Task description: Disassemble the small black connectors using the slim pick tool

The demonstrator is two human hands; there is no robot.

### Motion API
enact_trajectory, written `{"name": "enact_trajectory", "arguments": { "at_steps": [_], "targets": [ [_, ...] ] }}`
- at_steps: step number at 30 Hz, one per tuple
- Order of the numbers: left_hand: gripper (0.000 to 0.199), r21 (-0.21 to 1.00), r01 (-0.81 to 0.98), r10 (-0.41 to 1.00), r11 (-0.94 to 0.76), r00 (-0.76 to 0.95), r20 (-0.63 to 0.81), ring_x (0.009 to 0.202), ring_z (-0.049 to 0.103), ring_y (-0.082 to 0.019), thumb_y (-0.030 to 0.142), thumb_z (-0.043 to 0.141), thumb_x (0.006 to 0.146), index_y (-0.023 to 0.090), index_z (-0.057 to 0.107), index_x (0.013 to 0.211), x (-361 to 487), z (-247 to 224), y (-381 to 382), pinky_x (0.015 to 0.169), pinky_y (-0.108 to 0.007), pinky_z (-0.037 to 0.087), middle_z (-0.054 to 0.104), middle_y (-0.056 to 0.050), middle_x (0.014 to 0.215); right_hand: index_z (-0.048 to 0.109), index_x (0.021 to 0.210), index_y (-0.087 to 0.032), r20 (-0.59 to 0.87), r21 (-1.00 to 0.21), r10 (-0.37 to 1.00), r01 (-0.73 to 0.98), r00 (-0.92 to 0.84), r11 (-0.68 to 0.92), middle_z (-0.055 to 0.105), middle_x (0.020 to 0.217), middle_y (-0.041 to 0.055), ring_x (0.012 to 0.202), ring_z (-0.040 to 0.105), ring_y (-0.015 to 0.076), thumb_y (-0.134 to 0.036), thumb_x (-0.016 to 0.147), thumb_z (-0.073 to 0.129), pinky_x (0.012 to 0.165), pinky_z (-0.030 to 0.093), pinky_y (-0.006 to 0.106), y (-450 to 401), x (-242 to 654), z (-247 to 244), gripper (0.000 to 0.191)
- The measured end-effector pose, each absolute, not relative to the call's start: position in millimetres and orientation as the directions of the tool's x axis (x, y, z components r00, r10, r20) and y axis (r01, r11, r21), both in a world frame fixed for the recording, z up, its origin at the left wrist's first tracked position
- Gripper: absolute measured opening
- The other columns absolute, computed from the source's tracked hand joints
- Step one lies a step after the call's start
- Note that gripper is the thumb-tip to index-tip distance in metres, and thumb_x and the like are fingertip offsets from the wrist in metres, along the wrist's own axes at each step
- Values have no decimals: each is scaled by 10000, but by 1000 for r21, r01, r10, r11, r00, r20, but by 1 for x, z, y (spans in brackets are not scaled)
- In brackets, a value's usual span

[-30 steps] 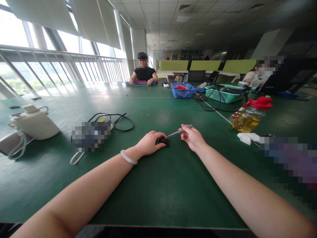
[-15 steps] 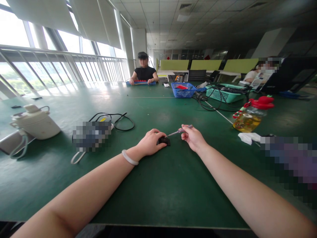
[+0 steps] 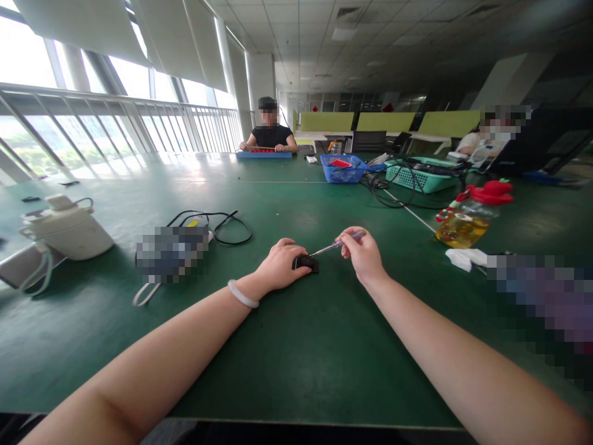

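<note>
A small black block-like part (image 3: 307,264) lies on the green table (image 3: 296,358), partly covered by my fingers. My left hand (image 3: 281,264), with a white bangle at the wrist, grips this part from the left, thumb at its near side and fingers at its far side. In my right hand (image 3: 364,254) is a screwdriver (image 3: 327,248) with a clear purplish handle and thin metal shaft. The shaft slants down to the left, and its tip meets the top of the black part. Whether the tip sits in a screw is too small to tell.
A white jug (image 3: 74,228) and a blurred-out item with a black cable (image 3: 234,233) are on the left. To the right stand a red-lidded bottle (image 3: 467,219) and a white tissue (image 3: 466,258). Farther back are blue (image 3: 343,170) and green baskets (image 3: 421,176). A person (image 3: 269,135) sits opposite.
My right hand has shifted its grip and turned on the screwdriver handle, with the fingers more closed round it. My left hand stays almost still on the black part.
</note>
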State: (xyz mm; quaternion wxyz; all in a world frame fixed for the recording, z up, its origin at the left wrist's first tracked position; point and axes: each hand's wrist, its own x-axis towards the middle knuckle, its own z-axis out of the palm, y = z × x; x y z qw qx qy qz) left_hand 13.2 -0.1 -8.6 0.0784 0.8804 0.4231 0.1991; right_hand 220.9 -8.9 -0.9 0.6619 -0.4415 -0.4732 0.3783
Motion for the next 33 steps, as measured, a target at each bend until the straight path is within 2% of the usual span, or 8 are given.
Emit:
{"name": "enact_trajectory", "arguments": {
  "at_steps": [3,8,13,16,20,24,33],
  "targets": [
    [363,313,713,778,-628,560,285,1205,438,-315,453,637,785,226,629,1068,13,-10,0,1008,-450,383,657,-53,1127,518,832,-213,399,-914,895,4,200,407,637,697,-20,466,502,89,-252,763,616,447,411,222,-19,215,4,126],
    [363,331,713,785,-619,548,288,1186,450,-303,442,647,781,227,630,1074,14,-10,0,1007,-436,387,660,-53,1109,538,910,-229,487,-873,868,87,98,480,630,761,-2,575,540,118,-247,774,630,541,442,244,-37,206,8,165],
    [339,329,703,776,-631,563,285,1171,458,-293,430,641,791,223,632,1059,14,-10,0,1009,-425,386,668,-50,1090,474,1109,-256,545,-832,838,128,2,540,612,787,-11,642,567,129,-216,812,591,596,451,251,-44,201,6,321],
    [347,327,703,775,-632,565,285,1172,460,-295,437,637,794,217,633,1062,14,-10,0,1012,-424,383,667,-55,1089,420,1162,-267,528,-847,849,93,17,524,601,772,-29,574,542,111,-231,818,583,557,447,242,-40,201,4,382],
    [348,332,708,782,-623,558,278,1170,464,-294,428,644,787,221,634,1067,15,-10,0,1012,-422,385,665,-55,1080,394,1134,-269,469,-882,875,9,121,471,591,726,-59,452,487,89,-277,799,596,475,435,238,-32,205,2,391],
    [356,334,709,784,-621,559,270,1173,462,-300,431,638,791,219,633,1076,15,-10,0,1013,-427,385,664,-59,1080,392,1122,-274,458,-880,867,-35,198,474,604,744,-56,460,507,94,-288,789,600,472,445,243,-29,207,2,393],
    [358,324,707,778,-628,566,273,1170,462,-303,444,621,800,220,631,1079,14,-12,1,1003,-425,389,663,-61,1063,392,1103,-273,479,-871,864,-37,153,490,598,745,-53,449,507,88,-297,810,582,459,437,239,-34,204,5,350]
  ]
}}
